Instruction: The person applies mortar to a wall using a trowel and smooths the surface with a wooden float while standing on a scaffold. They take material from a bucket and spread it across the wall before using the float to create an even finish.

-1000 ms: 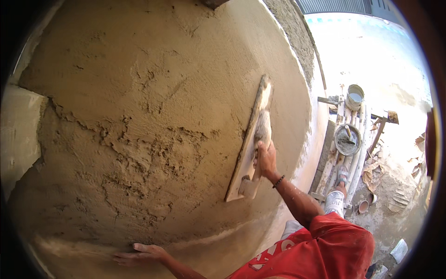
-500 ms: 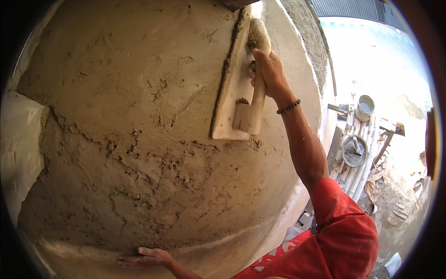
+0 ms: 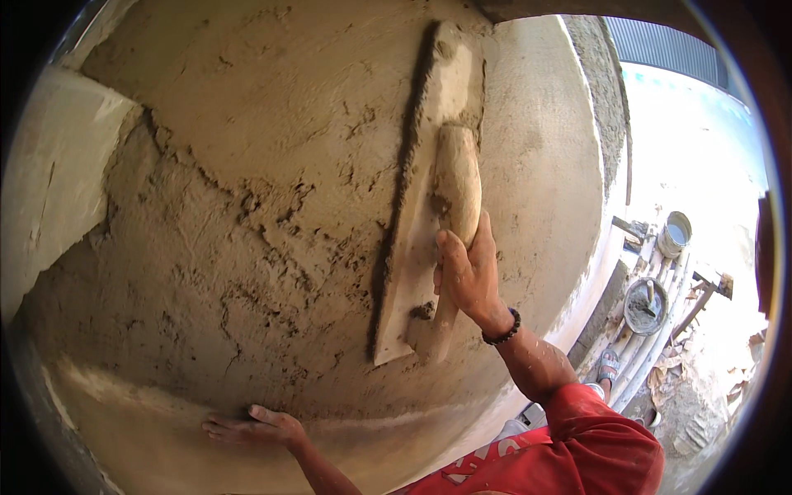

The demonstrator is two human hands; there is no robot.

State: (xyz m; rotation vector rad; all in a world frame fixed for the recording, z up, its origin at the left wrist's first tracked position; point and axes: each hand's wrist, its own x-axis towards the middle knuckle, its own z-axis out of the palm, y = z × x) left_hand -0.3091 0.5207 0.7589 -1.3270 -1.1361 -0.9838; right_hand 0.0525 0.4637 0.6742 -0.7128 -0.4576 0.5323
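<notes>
My right hand point(image 3: 466, 272) grips the handle of a long wooden plastering float point(image 3: 445, 82), which lies nearly lengthwise up and down on a brown, wet plastered wall point(image 3: 247, 115). Mortar clings to the float’s edges and back. At the lower left my left hand point(image 3: 252, 427) rests with fingers stretched out on a smoother band of the wall, holding nothing. Rough, cracked patches cover the plaster left of the float.
A pale ledge point(image 3: 58, 181) juts at the left; a dark beam point(image 3: 610, 15) crosses the top. At right, on wooden poles point(image 3: 672, 297), stand a bucket point(image 3: 675, 233) and a mortar pan point(image 3: 646, 306) with a tool, near my sandalled foot point(image 3: 609, 365) and debris point(image 3: 689, 404).
The float and my right hand went up the wall, then came back down and slightly left. My left hand remains near the same spot. The view has shifted, with surroundings on the right appearing lower.
</notes>
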